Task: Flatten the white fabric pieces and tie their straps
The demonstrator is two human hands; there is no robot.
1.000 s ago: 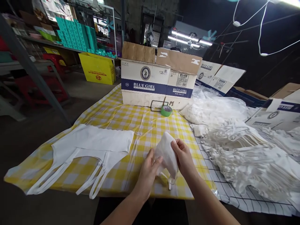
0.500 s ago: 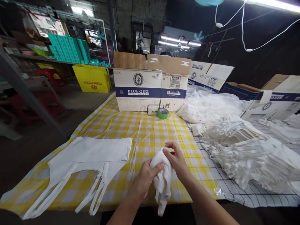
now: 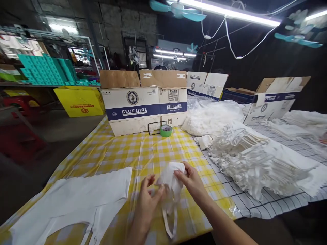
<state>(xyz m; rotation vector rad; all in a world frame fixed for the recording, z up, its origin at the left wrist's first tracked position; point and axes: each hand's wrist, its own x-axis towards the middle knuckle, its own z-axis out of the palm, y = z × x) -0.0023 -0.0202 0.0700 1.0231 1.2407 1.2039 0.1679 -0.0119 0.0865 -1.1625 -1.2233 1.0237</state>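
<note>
Both hands hold a crumpled white cloth piece (image 3: 170, 182) with a strap loop hanging from it, just above the yellow checked tablecloth (image 3: 143, 153). My left hand (image 3: 146, 200) grips the lower left of the cloth, its fingers slightly blurred. My right hand (image 3: 190, 180) pinches the cloth's top right edge. A flat white cloth piece with straps (image 3: 76, 200) lies spread on the table to the left of my hands.
A large heap of white strapped cloth pieces (image 3: 255, 156) covers the right of the table on a black-grid cloth. An open Blue Girl carton (image 3: 143, 105) stands at the back, with a green tape roll (image 3: 166, 130) in front. More cartons (image 3: 270, 102) stand at right.
The camera has tilted up and right. My hands have kept working the white cloth; it is now more bunched, with its strap loop hanging lower.
</note>
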